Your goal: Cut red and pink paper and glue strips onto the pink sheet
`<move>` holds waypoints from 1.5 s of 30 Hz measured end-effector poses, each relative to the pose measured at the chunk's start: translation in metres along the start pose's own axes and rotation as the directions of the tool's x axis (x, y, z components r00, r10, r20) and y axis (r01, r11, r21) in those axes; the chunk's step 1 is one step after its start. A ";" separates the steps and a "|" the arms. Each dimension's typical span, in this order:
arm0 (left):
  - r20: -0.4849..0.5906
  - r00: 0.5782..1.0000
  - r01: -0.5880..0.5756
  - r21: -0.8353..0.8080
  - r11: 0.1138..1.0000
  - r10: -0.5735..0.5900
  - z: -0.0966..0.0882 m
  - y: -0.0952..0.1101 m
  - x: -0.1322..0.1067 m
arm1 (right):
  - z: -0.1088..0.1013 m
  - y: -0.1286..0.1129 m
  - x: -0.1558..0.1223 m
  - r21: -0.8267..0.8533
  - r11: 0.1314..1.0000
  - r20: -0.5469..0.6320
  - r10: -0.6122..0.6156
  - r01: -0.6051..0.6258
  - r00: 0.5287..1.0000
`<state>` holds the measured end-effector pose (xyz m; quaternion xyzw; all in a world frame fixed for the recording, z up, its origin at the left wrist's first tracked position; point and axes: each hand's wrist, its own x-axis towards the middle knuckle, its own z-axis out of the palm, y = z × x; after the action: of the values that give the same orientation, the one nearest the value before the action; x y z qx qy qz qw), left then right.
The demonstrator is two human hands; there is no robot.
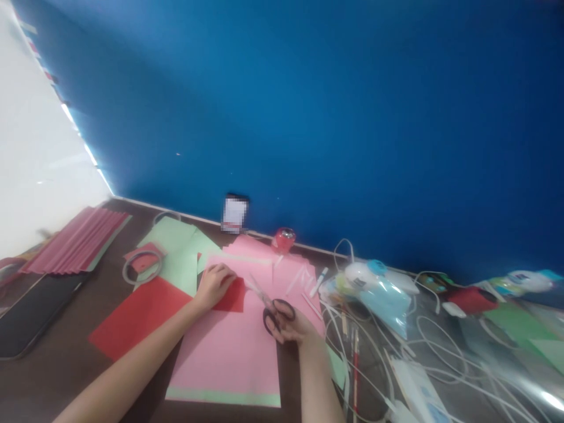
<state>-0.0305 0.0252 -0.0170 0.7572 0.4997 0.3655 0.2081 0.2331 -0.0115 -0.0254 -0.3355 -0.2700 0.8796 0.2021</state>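
My right hand (288, 328) holds a pair of scissors (272, 305) with dark handles; the blades point up and left. Below and around them lies a large pink paper sheet (229, 352) with pale green edges. On that sheet is a small red paper piece (233, 296), and my left hand (215, 283) grips its upper left side with curved fingers. The scissor tips are just right of the red piece, apart from it. A larger red sheet (141, 314) lies to the left, partly under my left forearm.
Tape roll (127, 273) and pale green sheets (176, 241) lie left, beside a pleated pink paper (74, 244) and a dark tablet-like slab (39, 314). White cables (423, 346) and glue bottles (361, 273) crowd the right. A blue wall (308, 117) bounds the back.
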 end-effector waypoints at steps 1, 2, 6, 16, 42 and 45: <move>-0.007 1.000 0.006 -0.030 1.000 -0.007 -0.002 0.002 0.000 | -0.002 0.001 -0.002 -0.036 0.999 0.037 -0.004 0.005 0.999; -0.009 1.000 0.013 -0.057 0.998 -0.014 -0.004 0.003 0.001 | -0.003 0.002 -0.003 -0.064 0.998 0.069 -0.019 0.024 0.997; 0.059 0.998 0.028 -0.109 0.994 -0.022 -0.011 0.011 0.000 | -0.008 0.004 -0.004 -0.093 0.995 0.121 -0.030 0.042 0.992; 0.123 0.992 0.016 -0.188 0.982 0.007 -0.013 0.013 -0.002 | -0.006 0.005 -0.006 -0.142 0.989 0.141 -0.031 0.051 0.990; 0.175 0.960 -0.210 -0.055 0.976 0.217 -0.006 0.014 -0.015 | 0.013 -0.009 0.001 -0.258 0.939 0.231 0.288 -0.227 0.929; 0.235 0.944 -0.221 -0.079 0.972 0.234 -0.007 0.017 -0.016 | 0.013 -0.008 0.002 -0.261 0.937 0.241 0.296 -0.232 0.924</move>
<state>-0.0292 0.0034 -0.0060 0.8432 0.3703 0.3044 0.2434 0.2240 -0.0093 -0.0132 -0.2638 -0.3467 0.9001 0.0018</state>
